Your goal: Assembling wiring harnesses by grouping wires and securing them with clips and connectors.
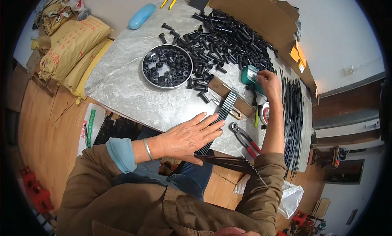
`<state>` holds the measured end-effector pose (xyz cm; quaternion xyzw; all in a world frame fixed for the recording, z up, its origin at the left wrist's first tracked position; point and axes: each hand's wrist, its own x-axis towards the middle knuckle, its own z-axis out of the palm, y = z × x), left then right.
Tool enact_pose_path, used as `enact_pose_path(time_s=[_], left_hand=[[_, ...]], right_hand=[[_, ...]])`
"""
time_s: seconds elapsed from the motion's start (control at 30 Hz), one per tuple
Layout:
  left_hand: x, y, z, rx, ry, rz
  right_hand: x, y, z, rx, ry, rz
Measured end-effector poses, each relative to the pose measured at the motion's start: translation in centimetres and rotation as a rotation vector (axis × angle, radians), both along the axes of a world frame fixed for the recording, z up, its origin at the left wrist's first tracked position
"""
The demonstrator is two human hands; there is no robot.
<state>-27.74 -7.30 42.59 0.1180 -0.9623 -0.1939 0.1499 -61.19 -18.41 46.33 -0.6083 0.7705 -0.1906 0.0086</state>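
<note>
My left hand [192, 134] lies flat with its fingers spread across a row of thin dark rods [229, 103]. The rods' far ends rest on a brown wooden block [245, 107], and their near ends run past the table's front edge. My right hand [268, 85] reaches to a small teal box [248, 76] with something pale inside. Its fingers are bent together at the box's right side; what they pinch, if anything, is hidden. Red-handled pincers [245, 138] lie between my arms, near a round tin [265, 113] and a green stick-like tool [257, 117].
A round metal tray [190, 68] holds small black rings. Behind it spreads a heap of black bolts [228, 35], backed by a cardboard wall [261, 9]. Long dark rods [293, 121] line the table's right side. A blue case [141, 16] and yellow-handled pliers [169, 0] lie far left.
</note>
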Motion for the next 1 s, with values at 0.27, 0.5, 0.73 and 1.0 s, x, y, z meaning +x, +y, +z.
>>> enact_pose_path(time_s=[0.27, 0.5, 0.73, 1.0], left_hand=[[-0.2, -0.1, -0.1, 0.012, 0.003, -0.005], [-0.4, -0.1, -0.3, 0.029, 0.009, -0.001], [-0.4, 0.0, -0.2, 0.017, -0.001, 0.015], [-0.4, 0.0, 0.0, 0.018, -0.012, 0.013]], right_hand=[[0.0, 0.5, 0.6, -0.026, 0.059, -0.012], [1.9, 5.1, 1.0, -0.433, 0.195, 0.195], [4.6, 7.7, -0.9, 0.038, -0.248, 0.327], [5.3, 6.9, -1.8, 0.003, -0.39, 0.293]])
